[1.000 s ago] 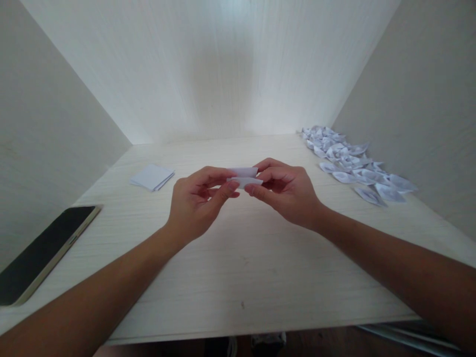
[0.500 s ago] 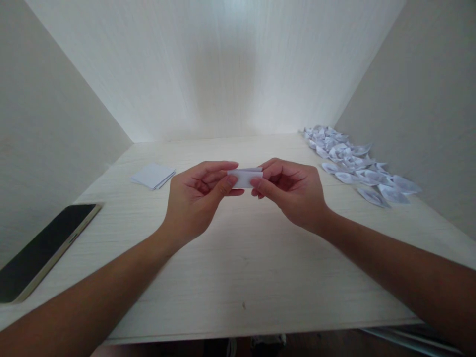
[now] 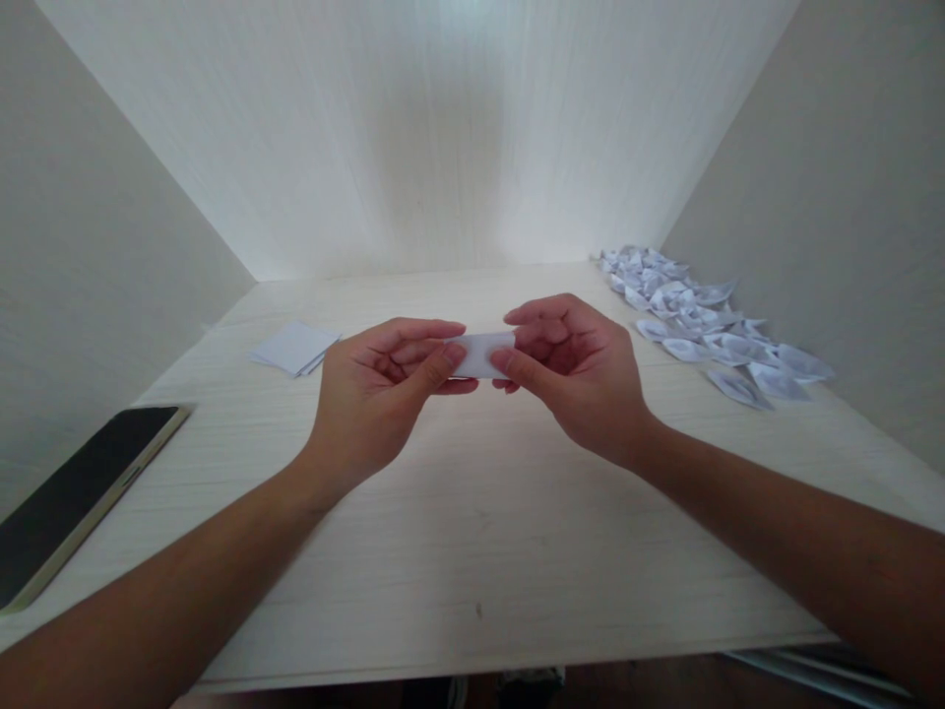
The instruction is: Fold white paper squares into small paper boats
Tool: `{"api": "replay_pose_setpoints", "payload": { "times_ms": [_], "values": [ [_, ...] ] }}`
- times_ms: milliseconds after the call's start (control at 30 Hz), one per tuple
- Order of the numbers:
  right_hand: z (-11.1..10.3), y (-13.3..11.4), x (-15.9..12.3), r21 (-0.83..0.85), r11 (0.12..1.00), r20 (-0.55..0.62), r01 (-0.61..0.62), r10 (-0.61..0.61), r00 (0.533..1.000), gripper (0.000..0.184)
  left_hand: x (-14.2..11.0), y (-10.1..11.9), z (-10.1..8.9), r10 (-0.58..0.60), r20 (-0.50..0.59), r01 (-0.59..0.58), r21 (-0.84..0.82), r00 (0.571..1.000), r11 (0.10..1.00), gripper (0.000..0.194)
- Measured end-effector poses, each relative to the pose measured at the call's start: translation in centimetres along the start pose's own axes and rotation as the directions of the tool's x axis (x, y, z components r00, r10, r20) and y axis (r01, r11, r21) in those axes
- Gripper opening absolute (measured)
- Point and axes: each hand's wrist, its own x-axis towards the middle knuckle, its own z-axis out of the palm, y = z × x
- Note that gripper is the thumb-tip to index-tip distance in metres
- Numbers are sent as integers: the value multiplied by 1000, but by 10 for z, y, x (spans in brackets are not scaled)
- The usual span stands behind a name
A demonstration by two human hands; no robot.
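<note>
A small folded piece of white paper (image 3: 478, 354) is held level above the middle of the table, between both hands. My left hand (image 3: 376, 394) pinches its left end, thumb on the near face and fingers behind. At the right end, my right hand (image 3: 583, 379) grips it the same way, with the thumb on the front and the index finger raised off the top edge. The fingertips behind the paper are partly hidden.
A stack of white paper squares (image 3: 293, 349) lies left of my left hand. Many folded white paper pieces (image 3: 686, 310) form a pile along the right wall. A phone (image 3: 81, 502) rests at the left of the pale wooden table (image 3: 472, 551).
My right index finger has lifted from the paper. The upper fold that stood slightly apart now lies flat behind the front face. The view has shifted slightly.
</note>
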Motion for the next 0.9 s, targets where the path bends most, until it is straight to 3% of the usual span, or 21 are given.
{"api": "replay_pose_setpoints", "payload": {
  "times_ms": [200,400,900],
  "values": [
    [-1,0,-2,-71,997,48,41,-38,998,18,1,2,-3,15,42,-16,16,999,1000,26],
    [-4,4,-2,-77,996,57,34,-30,998,27,2,1,-3,32,59,-33,27,998,999,19],
    [-3,1,-2,-160,986,87,40,-27,996,21,4,1,-6,-29,138,32,-24,990,999,15]
  ]
}}
